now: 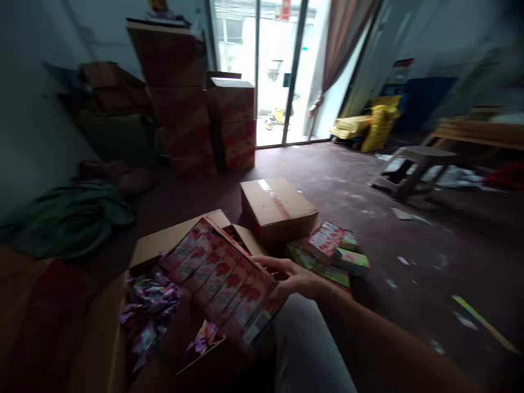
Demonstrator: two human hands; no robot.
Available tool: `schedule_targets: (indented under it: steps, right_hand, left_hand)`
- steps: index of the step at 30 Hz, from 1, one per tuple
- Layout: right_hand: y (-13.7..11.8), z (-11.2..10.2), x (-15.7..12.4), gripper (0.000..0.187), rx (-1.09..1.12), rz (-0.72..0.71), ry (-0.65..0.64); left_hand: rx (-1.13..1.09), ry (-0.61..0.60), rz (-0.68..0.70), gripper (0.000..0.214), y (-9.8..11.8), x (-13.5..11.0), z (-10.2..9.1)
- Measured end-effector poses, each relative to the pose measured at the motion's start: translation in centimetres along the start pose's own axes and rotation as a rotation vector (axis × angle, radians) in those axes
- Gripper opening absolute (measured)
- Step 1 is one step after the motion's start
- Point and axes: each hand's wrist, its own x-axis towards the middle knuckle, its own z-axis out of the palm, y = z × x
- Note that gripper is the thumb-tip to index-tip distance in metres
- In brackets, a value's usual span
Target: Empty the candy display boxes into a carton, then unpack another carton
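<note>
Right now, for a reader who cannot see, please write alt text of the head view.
The right hand holds a tilted, printed pack over an open carton of small purple pieces. Beyond lies a taped box; stacked cartons stand beside bright glass doors.

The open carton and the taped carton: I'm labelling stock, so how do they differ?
The open carton has its flaps spread; the taped carton is closed. Purple wrapped pieces show inside the open carton, while the taped carton's contents are hidden. The open carton is nearer the camera than the taped carton. Both are brown cardboard.
</note>
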Motion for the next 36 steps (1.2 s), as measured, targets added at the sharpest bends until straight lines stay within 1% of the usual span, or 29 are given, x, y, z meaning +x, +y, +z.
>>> schedule_targets:
  steps: [2,3,4,5,6,8,9,11,13,15,18,20,22,24,26,27,29,31,32,33,34,36]
  right_hand:
    - [0.2,3.5,4.8,0.086,-0.049,0.031,-0.136]
    - [0.6,5.1,6.9,0.082,-0.04,0.021,-0.164]
    - [1.2,6.4,8.8,0.076,-0.02,0.006,-0.161]
    - [2.0,7.5,10.6,0.067,-0.005,-0.007,-0.126]
    - [2.9,8.4,12.3,0.058,0.002,-0.018,-0.065]
    - [5.2,9.4,15.1,0.042,0.003,-0.011,0.068]
    - [6.4,9.6,16.3,0.039,0.006,0.011,0.11]
    - [8.7,9.4,18.0,0.041,0.035,0.094,0.132]
    - [10.3,8.9,18.9,0.048,0.09,0.175,0.14]
    - [10.9,8.3,19.4,0.054,0.141,0.198,0.158]
    - [10.1,7.7,19.8,0.056,0.146,0.174,0.188]
    - [9.2,7.6,20.1,0.053,0.107,0.176,0.172]
    - [8.4,7.7,20.2,0.048,0.092,0.19,0.116]
    - [8.0,7.8,20.3,0.045,0.081,0.189,0.109]
    - [8.1,8.0,20.3,0.047,0.005,0.142,0.191]
    - [8.3,8.1,20.2,0.048,-0.073,0.098,0.263]
    - [9.0,8.2,20.2,0.044,-0.295,-0.034,0.418]
    - [9.6,8.2,20.2,0.038,-0.495,-0.18,0.539]
    - [9.8,8.2,20.3,0.037,-0.553,-0.228,0.583]
    - [9.9,8.2,20.5,0.039,-0.566,-0.245,0.598]
    - [9.9,8.1,20.6,0.041,-0.52,-0.232,0.591]
    - [9.4,8.1,21.0,0.048,-0.294,-0.144,0.544]
  left_hand:
    - [-0.077,0.133,0.053,0.067,3.4,-0.4,-2.1]
    - [-0.126,0.193,0.079,0.063,4.7,-0.6,-3.1]
    - [-0.168,0.243,0.104,0.06,5.6,-0.7,-4.1]
    - [-0.198,0.285,0.122,0.059,6.3,-0.8,-5.0]
    - [-0.214,0.318,0.126,0.059,6.6,-0.7,-5.7]
    - [-0.223,0.387,0.091,0.057,6.2,-0.1,-6.8]
    - [-0.23,0.424,0.062,0.055,5.7,0.3,-7.2]
    - [-0.241,0.445,-0.01,0.05,4.3,1.2,-7.7]
    - [-0.238,0.402,-0.053,0.047,3.2,2.2,-7.9]
    - [-0.233,0.361,-0.065,0.047,2.6,3.1,-8.1]
    - [-0.225,0.389,-0.026,0.046,2.6,4.1,-8.3]
    - [-0.224,0.398,-0.014,0.047,2.7,4.4,-8.5]
    - [-0.227,0.401,-0.036,0.048,2.5,4.6,-8.5]
    - [-0.239,0.389,-0.084,0.05,2.0,4.7,-8.3]
    - [-0.247,0.367,-0.106,0.052,1.4,5.0,-8.1]
    - [-0.244,0.354,-0.099,0.052,1.2,5.1,-8.0]
    - [-0.196,0.347,-0.051,0.05,1.0,5.3,-7.7]
    - [-0.094,0.357,0.02,0.049,1.2,5.5,-7.6]
    - [-0.048,0.355,0.046,0.049,1.5,5.5,-7.5]
    - [-0.024,0.345,0.057,0.051,1.8,5.5,-7.6]
    - [-0.031,0.327,0.049,0.053,2.1,5.5,-7.6]
    - [-0.125,0.288,0.005,0.056,2.7,5.4,-8.0]
